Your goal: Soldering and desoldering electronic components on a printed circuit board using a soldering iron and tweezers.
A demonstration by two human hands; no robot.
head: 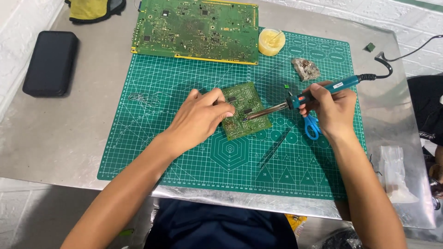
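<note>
The left hand (201, 116) reaches in from the lower left, palm down, its fingers together and pressing on the left edge of the small circuit board (245, 110), which lies near the middle of the green cutting mat (152, 115). The right hand (331, 108) comes from the lower right, fingers clamped around the blue handle of the soldering iron (304, 97) (held like a pen), its metal tip touching the small circuit board's centre.

The left hand covers part of that board's left edge, and the right hand hides most of the blue scissors (312, 127) on the mat. The iron's cord runs off the right side.

Two circuit boards show: the small one and a large circuit board (196, 28) overlapping the mat's top edge. One flux jar (271, 41) sits at that top edge, and one pair of tweezers (275, 147) lies below the small board.
</note>
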